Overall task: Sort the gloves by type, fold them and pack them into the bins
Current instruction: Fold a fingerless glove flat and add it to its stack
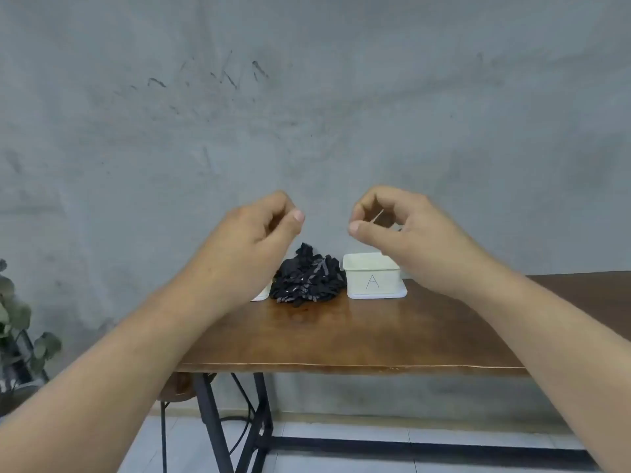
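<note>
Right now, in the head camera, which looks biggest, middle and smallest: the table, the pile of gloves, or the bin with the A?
1. The table, by far.
2. The pile of gloves and the bin with the A look nearly alike; the pile is perhaps slightly wider.

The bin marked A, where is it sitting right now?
In the head view, the bin marked A stands at the far side of the wooden table, just right of centre, right beside the black glove pile on its left.
</note>
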`<state>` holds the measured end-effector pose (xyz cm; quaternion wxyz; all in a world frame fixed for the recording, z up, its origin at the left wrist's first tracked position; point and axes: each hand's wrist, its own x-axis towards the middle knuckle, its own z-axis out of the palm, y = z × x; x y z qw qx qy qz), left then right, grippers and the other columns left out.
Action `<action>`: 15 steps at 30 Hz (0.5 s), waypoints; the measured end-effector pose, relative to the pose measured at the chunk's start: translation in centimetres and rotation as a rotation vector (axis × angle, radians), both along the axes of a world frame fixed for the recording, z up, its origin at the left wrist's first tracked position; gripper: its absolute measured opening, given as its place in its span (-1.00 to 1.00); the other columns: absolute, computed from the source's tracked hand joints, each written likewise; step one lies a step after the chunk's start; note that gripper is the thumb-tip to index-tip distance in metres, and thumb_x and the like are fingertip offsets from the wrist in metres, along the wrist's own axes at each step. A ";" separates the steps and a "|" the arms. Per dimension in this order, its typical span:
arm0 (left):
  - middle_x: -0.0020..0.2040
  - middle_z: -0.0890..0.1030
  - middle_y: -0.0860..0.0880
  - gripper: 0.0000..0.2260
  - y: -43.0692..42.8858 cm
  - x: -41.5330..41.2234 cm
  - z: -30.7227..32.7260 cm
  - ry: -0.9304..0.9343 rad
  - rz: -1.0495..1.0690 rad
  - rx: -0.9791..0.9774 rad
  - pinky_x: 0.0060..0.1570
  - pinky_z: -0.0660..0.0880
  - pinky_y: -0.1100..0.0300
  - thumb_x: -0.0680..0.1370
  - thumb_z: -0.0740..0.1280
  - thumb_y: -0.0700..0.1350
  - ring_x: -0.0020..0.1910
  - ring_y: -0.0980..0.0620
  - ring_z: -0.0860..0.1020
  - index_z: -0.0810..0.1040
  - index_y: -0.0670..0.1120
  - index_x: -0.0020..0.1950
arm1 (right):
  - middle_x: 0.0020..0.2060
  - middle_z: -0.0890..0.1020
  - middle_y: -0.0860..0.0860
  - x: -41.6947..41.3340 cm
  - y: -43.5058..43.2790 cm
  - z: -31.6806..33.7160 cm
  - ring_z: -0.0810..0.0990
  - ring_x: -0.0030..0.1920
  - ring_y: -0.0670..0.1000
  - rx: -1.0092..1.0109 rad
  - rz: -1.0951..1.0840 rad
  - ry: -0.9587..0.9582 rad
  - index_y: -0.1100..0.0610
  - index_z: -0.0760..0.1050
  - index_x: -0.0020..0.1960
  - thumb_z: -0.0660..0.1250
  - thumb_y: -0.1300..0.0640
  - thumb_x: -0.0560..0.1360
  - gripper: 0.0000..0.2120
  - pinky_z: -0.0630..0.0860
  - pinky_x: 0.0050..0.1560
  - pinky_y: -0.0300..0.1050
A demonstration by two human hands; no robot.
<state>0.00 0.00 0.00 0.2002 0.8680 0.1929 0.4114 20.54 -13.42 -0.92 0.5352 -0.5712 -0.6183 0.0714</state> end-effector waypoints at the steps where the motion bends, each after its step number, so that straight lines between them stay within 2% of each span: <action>1: -0.06 0.60 0.12 -0.81 0.9 0.3 -0.7 0.095 0.076 0.130 -0.06 0.49 0.06 0.70 0.21 0.15 -0.10 0.13 0.54 0.52 0.09 0.05 | -0.03 0.64 -0.24 0.6 0.7 -0.7 0.59 -0.10 -0.21 -0.009 -0.105 -0.175 -0.11 0.59 0.08 0.42 -0.09 0.62 -0.90 0.47 -0.06 -0.26; 2: 0.15 0.58 0.19 -0.80 1.9 0.9 -1.3 0.182 0.154 0.233 0.10 0.48 0.11 0.69 0.21 0.17 0.10 0.22 0.53 0.49 0.14 0.23 | 0.12 0.59 -0.30 1.3 1.5 -1.2 0.57 0.08 -0.24 -0.011 -0.218 -0.315 -0.20 0.55 0.22 0.38 -0.14 0.62 -0.81 0.47 0.06 -0.25; 4: 0.45 0.41 0.23 -0.63 4.5 2.2 -3.6 0.323 0.183 0.266 0.28 0.38 0.14 0.69 0.21 0.20 0.40 0.23 0.37 0.35 0.17 0.49 | 0.35 0.46 -0.33 3.4 3.9 -3.4 0.44 0.37 -0.18 -0.068 -0.284 -0.477 -0.26 0.41 0.44 0.31 -0.20 0.62 -0.61 0.44 0.27 -0.11; 7: 0.57 0.30 0.19 -0.50 8.7 5.0 -6.6 0.414 0.219 0.266 0.41 0.35 0.07 0.69 0.21 0.22 0.53 0.15 0.26 0.25 0.14 0.60 | 0.50 0.34 -0.25 7.2 8.2 -6.6 0.32 0.51 -0.06 -0.129 -0.289 -0.584 -0.23 0.27 0.57 0.22 -0.26 0.61 -0.45 0.43 0.44 0.14; 8: 0.58 0.31 0.16 -0.49 10.5 6.1 -7.6 0.435 0.236 0.262 0.45 0.35 0.04 0.68 0.21 0.22 0.55 0.12 0.26 0.24 0.13 0.61 | 0.51 0.33 -0.25 8.8 9.8 -7.6 0.30 0.52 -0.06 -0.158 -0.287 -0.602 -0.23 0.25 0.59 0.21 -0.26 0.60 -0.43 0.43 0.45 0.17; 11: 0.55 0.36 0.11 -0.48 15.4 10.2 -10.7 0.467 0.280 0.210 0.44 0.33 0.05 0.67 0.22 0.19 0.51 0.07 0.30 0.27 0.09 0.60 | 0.54 0.32 -0.21 13.6 14.8 -10.4 0.29 0.52 -0.05 -0.205 -0.264 -0.595 -0.19 0.21 0.63 0.27 -0.22 0.63 -0.39 0.41 0.45 0.09; 15: 0.47 0.42 0.15 -0.51 21.9 15.5 -14.6 0.459 0.355 0.092 0.22 0.35 0.12 0.67 0.27 0.19 0.21 0.13 0.39 0.30 0.14 0.57 | 0.56 0.31 -0.22 20.0 22.1 -13.4 0.25 0.53 -0.08 -0.257 -0.207 -0.544 -0.19 0.20 0.65 0.31 -0.19 0.64 -0.37 0.35 0.47 0.02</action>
